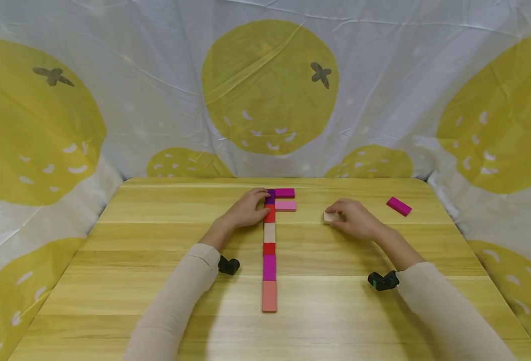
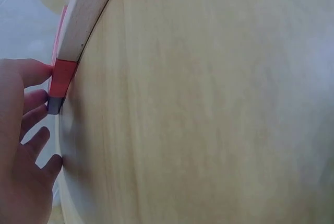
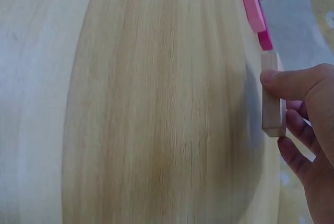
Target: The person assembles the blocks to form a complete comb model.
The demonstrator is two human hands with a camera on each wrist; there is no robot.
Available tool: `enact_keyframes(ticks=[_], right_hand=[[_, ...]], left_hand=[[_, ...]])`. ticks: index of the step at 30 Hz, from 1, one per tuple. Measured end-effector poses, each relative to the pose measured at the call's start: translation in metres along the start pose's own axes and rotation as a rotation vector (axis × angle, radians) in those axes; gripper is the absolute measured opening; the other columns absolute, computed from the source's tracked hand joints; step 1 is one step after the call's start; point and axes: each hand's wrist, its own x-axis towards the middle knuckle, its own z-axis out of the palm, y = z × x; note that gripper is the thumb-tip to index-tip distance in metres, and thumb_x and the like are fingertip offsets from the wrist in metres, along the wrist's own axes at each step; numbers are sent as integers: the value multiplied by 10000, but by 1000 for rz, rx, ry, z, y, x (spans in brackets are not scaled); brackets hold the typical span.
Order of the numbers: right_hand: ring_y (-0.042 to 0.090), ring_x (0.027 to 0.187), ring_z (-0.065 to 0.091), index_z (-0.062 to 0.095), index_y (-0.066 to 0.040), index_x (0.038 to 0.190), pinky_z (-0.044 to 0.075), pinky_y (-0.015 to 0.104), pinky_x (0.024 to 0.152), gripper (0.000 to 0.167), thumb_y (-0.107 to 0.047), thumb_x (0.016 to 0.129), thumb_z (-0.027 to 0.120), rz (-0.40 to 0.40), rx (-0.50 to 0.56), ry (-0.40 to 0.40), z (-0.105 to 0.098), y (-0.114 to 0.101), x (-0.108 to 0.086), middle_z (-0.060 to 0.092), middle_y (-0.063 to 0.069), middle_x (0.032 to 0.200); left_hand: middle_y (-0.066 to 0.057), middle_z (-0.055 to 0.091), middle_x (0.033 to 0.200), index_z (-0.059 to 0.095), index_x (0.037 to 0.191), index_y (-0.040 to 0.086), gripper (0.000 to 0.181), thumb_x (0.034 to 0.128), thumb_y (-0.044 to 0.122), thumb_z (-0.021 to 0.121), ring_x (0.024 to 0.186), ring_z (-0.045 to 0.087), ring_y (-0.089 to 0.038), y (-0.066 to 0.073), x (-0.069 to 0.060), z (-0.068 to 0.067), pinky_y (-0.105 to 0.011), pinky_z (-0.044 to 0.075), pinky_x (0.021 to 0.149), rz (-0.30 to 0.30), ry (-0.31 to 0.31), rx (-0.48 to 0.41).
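A straight column of blocks runs towards the person. Its far end has a purple block (image 1: pixel 271 196), then a red block (image 1: pixel 270 214) and a plain wooden block (image 1: pixel 269 232). My left hand (image 1: pixel 247 208) rests against the column's left side, its fingertips at the purple block and its thumb at the red one. In the left wrist view the fingers (image 2: pixel 37 143) are loosely spread. My right hand (image 1: pixel 354 218) pinches another plain wooden block (image 3: pixel 272 101) between thumb and fingers, to the right of the column. Beside the column's far end lie a magenta block (image 1: pixel 285 193) and a pink block (image 1: pixel 285 206).
Nearer in the column are a darker red block (image 1: pixel 269 248), a magenta-purple block (image 1: pixel 269 267) and a coral block (image 1: pixel 269 296). A loose magenta block (image 1: pixel 399 206) lies at the right of the wooden table (image 1: pixel 157 291). A fruit-print curtain (image 1: pixel 157 90) hangs behind the table.
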Motion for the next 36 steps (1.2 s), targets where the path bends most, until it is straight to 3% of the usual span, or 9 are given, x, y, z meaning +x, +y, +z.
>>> enact_keyframes(ticks=[12, 17, 21, 26, 36], right_hand=[[280, 1001, 642, 734, 19, 1189, 549, 462, 864, 312, -72, 901, 811, -55, 18, -3, 11, -15, 12, 691, 141, 1141], [275, 1020, 637, 731, 11, 1202, 544, 460, 882, 314, -93, 914, 804, -64, 22, -11, 17, -22, 20, 687, 131, 1154], [284, 1059, 629, 725, 14, 1218, 528, 461, 921, 318, -96, 926, 791, -78, 15, -35, 23, -29, 26, 685, 135, 1169], [279, 1074, 624, 723, 11, 1227, 521, 446, 944, 319, -104, 936, 782, -88, 25, -46, 32, -39, 36, 683, 133, 1177], [265, 1070, 632, 732, 7, 1219, 512, 426, 977, 296, -103, 946, 768, -131, 34, -65, 42, -53, 50, 682, 114, 1146]], left_hand=[[-194, 411, 1549, 526, 1480, -21, 536, 1016, 222, 635, 1447, 376, -349, -2, -2, 0, -424, 278, 1211, -1, 26, -48], [-197, 437, 1524, 567, 1441, -28, 500, 1011, 215, 647, 1428, 396, -353, 0, -13, -4, -434, 287, 1204, 40, 52, -71], [-207, 494, 1468, 618, 1384, -39, 456, 1006, 211, 670, 1385, 448, -355, 3, -26, -6, -435, 318, 1188, 97, 39, -53], [-166, 535, 1428, 644, 1358, -24, 458, 996, 252, 700, 1348, 485, -321, 9, -39, -3, -426, 347, 1170, 119, 23, -45], [-137, 557, 1408, 663, 1338, -15, 450, 994, 271, 712, 1337, 499, -293, 17, -46, 4, -412, 358, 1161, 147, 22, -28]])
